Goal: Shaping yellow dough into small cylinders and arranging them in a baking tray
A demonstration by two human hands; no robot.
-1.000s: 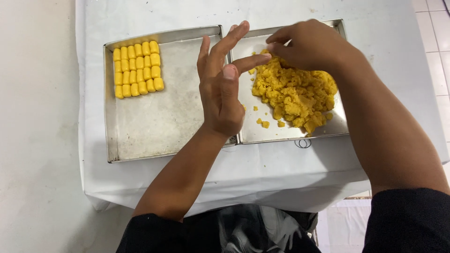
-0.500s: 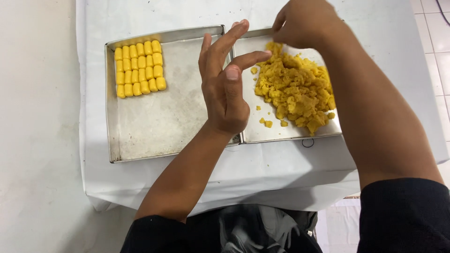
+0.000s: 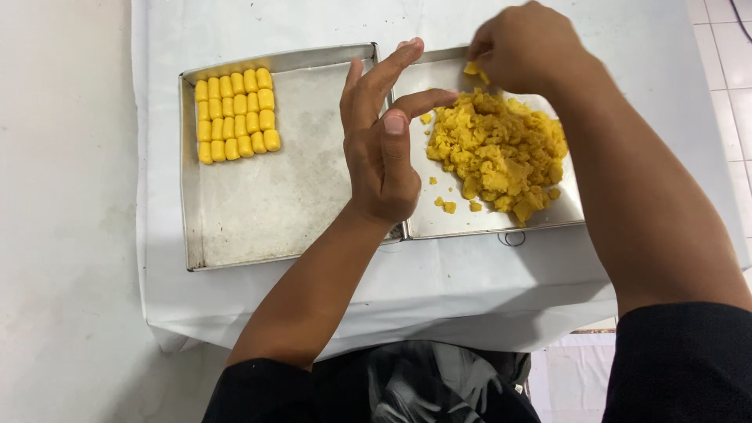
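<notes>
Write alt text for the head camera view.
A person's right hand pinches a bit of yellow dough above a crumbly dough pile in the right metal tray; the left hand is held open and empty. The left tray holds rows of shaped pieces.

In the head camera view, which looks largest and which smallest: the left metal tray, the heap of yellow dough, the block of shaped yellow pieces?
1. left metal tray, clearly the largest.
2. heap of yellow dough.
3. block of shaped yellow pieces, smallest, though not much smaller than the heap.
</notes>
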